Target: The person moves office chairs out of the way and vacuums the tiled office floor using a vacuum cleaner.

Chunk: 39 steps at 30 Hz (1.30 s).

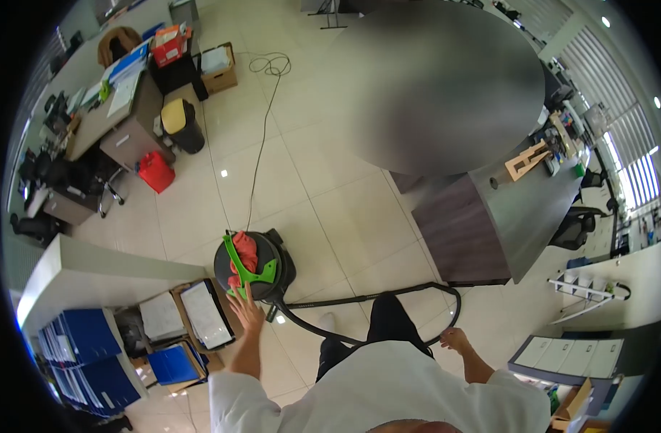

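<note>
A black canister vacuum cleaner stands on the tiled floor at centre left. Its lid carries a green handle with a crumpled red cloth tucked beside it. My left hand reaches to the near edge of the green part, fingers spread and not wrapped round it. From the vacuum a black hose loops in front of my legs and bends back on the right. Close by that bend is my right hand, fingers curled in, with nothing visible in it; contact with the hose cannot be made out.
A power cord trails away across the floor. Left are a low shelf with blue binders, boxes of papers, a red container and a bin. Right are a dark desk and a white stepladder. A blurred oval covers the upper right.
</note>
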Motion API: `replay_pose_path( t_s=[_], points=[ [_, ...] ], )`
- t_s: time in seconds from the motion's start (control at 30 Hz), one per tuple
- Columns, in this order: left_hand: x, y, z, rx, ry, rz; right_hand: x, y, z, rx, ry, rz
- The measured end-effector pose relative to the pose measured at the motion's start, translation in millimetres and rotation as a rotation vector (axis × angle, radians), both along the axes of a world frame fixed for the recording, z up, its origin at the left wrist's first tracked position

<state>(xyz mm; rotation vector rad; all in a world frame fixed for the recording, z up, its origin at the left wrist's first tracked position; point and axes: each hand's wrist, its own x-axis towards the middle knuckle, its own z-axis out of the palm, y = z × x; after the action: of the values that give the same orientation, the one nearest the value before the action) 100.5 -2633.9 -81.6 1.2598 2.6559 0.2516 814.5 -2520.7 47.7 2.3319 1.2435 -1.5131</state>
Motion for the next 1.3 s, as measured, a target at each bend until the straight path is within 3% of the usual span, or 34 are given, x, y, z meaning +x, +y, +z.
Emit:
replay_pose_path(
  t_s=[0.07,0.13,0.17,0.2,0.23,0.33,0.4,0.47,0.53,0.57,0.6,0.67,0.7,0.73,0.83,0.9,1.0,1.07,1.13,1.23,1.3],
  points=[
    [50.9,-5.7,8.7,0.117,-0.118,0.225,-11.2,15.2,-8.2,-0.009,0.005,-0.034],
    [105.1,-26.1,-18.3,0.092,-0.218,0.403,-22.8,27.5,-18.6,-0.114,-0.005,-0.037],
    [127.8,-51.7,-61.4,-0.023,-0.129,0.216,-30.9,35.0,-29.1,-0.129,0.006,-0.047],
    [150.8,-45.1,-47.9,-0.258,-0.502,0.491,-38.9,44.4,-38.2,-0.135,0.017,-0.058],
    [168.5,-49.8,-60.2,-0.410,-0.709,0.597,-50.4,55.6,-48.3,-0.156,0.010,0.007],
    [173.3,-29.9,-56.8,-0.591,-0.977,0.510,-66.4,110.9,-108.8,-0.154,0.086,0.159],
    [158.5,13.4,-44.6,-0.563,-1.029,0.471,-85.7,172.2,-131.0,-0.262,0.089,0.385],
    [142.6,62.7,-29.3,-0.456,-1.052,0.517,-98.6,256.8,-169.7,-0.111,0.186,0.728],
    [137.3,106.0,-16.2,-0.320,-1.065,0.588,-137.0,364.7,-142.2,-0.110,0.081,1.041],
    [132.5,133.6,-16.1,-0.238,-1.066,0.623,-152.1,407.2,-115.8,-0.145,0.275,0.203],
    [126.1,168.0,-11.4,-0.142,-1.073,0.651,-169.1,459.8,-104.8,-0.153,0.272,0.272],
    [112.3,245.1,5.7,0.086,-1.052,0.654,-193.1,539.3,-87.2,0.084,0.455,0.018],
    [100.7,292.8,26.1,0.197,-1.020,0.663,-204.7,573.3,-78.8,0.081,0.455,0.049],
    [86.9,330.0,36.5,0.365,-0.898,0.481,-217.8,602.6,-68.6,0.141,0.467,0.010],
    [55.5,421.1,71.2,0.422,-0.678,0.386,-254.8,662.5,-43.3,0.195,0.488,-0.013],
    [39.3,451.1,61.0,0.483,-0.594,0.333,-258.1,672.0,-42.0,0.170,0.481,0.017],
    [28.1,472.6,72.1,0.327,-0.629,0.471,-258.4,678.1,-69.2,0.057,0.477,0.029],
    [20.2,460.1,30.0,0.142,-0.695,0.494,-265.2,660.1,-69.6,-0.039,0.339,0.002],
    [5.8,410.7,-78.8,0.003,-0.473,0.040,-266.4,646.2,-62.4,-0.083,0.315,0.004],
    [2.3,415.3,-43.4,-0.285,-0.880,0.220,-268.3,643.1,-63.1,-0.138,0.247,-0.129],
    [-27.1,435.7,-30.3,-0.413,-1.008,0.249,-273.3,638.8,-76.2,-0.168,0.211,-0.255]
  ],
)
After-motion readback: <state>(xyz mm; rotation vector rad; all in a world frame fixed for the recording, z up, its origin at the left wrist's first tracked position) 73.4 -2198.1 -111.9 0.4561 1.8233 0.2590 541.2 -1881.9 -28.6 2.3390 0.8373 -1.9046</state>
